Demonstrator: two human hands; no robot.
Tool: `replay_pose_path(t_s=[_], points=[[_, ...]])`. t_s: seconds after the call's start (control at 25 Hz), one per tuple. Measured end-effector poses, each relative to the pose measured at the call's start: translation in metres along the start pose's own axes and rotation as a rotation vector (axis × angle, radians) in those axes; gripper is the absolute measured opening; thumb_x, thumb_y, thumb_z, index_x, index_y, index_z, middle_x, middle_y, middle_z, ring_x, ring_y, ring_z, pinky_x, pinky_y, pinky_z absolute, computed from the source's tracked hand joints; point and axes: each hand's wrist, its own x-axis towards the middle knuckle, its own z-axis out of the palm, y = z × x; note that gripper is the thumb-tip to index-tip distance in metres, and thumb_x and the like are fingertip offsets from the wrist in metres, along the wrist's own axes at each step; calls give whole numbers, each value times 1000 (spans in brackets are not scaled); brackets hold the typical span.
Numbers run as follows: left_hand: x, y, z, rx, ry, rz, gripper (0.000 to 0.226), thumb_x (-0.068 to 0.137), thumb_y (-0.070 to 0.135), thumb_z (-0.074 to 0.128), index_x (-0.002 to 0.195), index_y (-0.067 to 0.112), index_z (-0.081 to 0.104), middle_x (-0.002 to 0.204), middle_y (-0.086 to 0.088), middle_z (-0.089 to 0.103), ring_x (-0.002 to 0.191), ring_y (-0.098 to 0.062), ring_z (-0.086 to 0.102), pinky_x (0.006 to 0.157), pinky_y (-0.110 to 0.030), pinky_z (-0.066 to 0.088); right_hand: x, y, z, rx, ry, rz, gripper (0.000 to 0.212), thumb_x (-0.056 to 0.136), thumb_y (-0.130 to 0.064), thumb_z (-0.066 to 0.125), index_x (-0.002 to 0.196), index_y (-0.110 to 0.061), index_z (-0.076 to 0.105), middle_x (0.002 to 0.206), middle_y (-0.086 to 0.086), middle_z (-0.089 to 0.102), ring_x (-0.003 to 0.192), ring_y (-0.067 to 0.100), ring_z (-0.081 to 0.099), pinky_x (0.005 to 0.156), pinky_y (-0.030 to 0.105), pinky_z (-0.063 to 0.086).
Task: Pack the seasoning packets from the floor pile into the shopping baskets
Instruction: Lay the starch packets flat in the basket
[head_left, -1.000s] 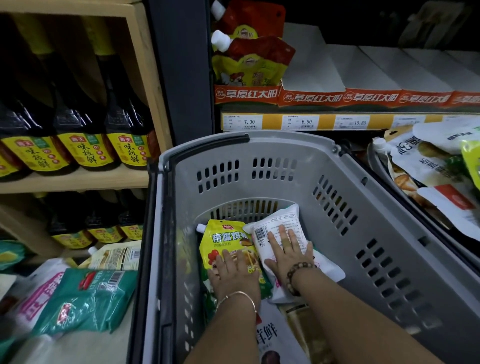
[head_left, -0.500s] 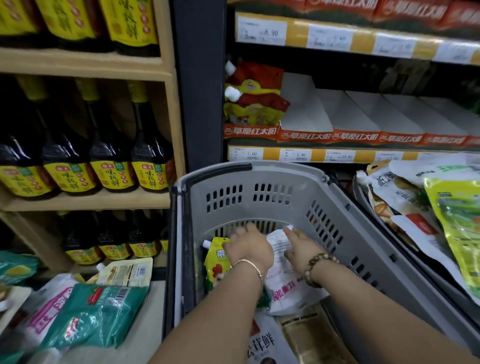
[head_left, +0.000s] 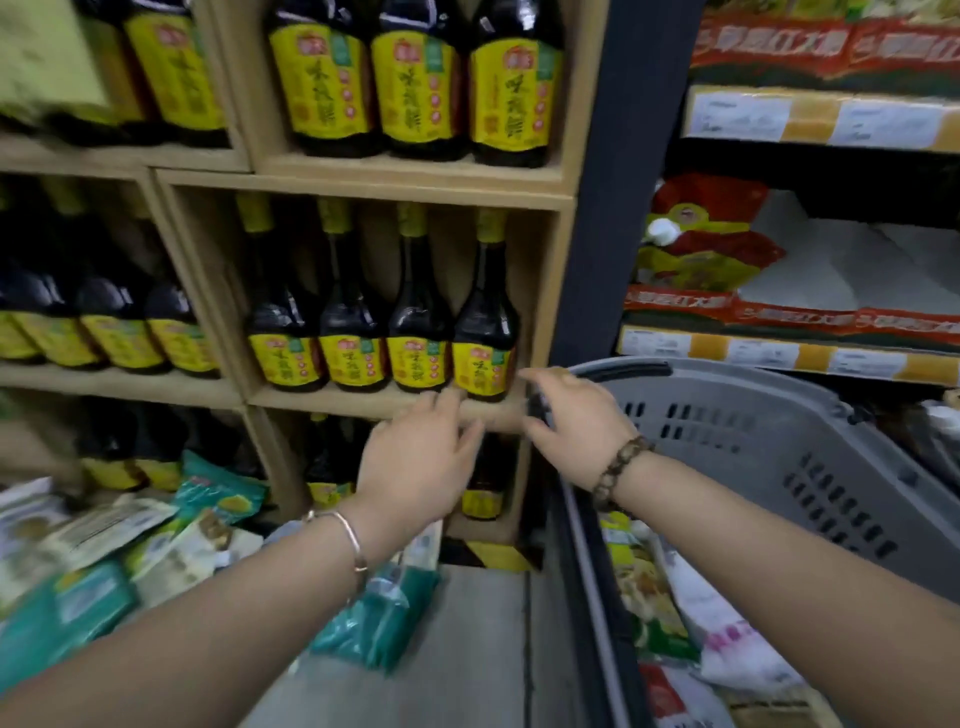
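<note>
Grey plastic basket (head_left: 753, 395) is being used as the landmark, with a black handle (head_left: 623, 370) lying along its far rim. Seasoning packets are being held inside it: a yellow-green packet (head_left: 639, 582) against its left wall and a white packet (head_left: 722, 639) just right of that. More packets are lying in the floor pile (head_left: 130, 540) well left of the basket, and a teal packet (head_left: 379, 613) is lying between pile and basket.

Left hand (head_left: 421, 457) is being held up just left of the basket, fingers spread wide, nothing gripped, a thin metal bangle (head_left: 348, 535) on the wrist. Right hand (head_left: 576, 421) is being held over the basket's far-left corner, fingers spread and loose, nothing gripped, a beaded bracelet (head_left: 618, 467) on the wrist. Contact with the rim cannot be told through the blur.

Dark sauce bottles (head_left: 384, 312) with yellow labels are being shown on the wooden shelf (head_left: 363, 400) left of and behind the basket. A red-yellow pouch (head_left: 701, 244) is sitting on the shelf above the basket.
</note>
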Motion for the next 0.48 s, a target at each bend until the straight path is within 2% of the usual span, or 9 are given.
replay_pose_path(t_s=[0.12,0.28,0.48], points=[[-16,-70,9,45,-18,-129,45,98,45,34,134,19,41,128,-7,52,114,-29,53,88,-41,45,28,-46,44,-105,-64,-128,48,89,-29,50,135,-23,40,131,4,51,121,24,46,102,34,29],[-31,-142,29,17,-59,-278,46,99,42,34,138,17,37,133,-9,48,117,-31,50,89,-42,43,50,-78,105,-270,-264,-197,46,90,-27,46,135,-21,40,136,5,45,123,25,43,104,37,27],[-37,-222,48,-27,-25,-477,38,98,40,36,121,12,46,119,-13,52,107,-36,53,79,-41,43,53,-94,187,-364,-469,-122,44,90,-26,43,133,-20,39,135,4,44,121,23,45,105,38,26]])
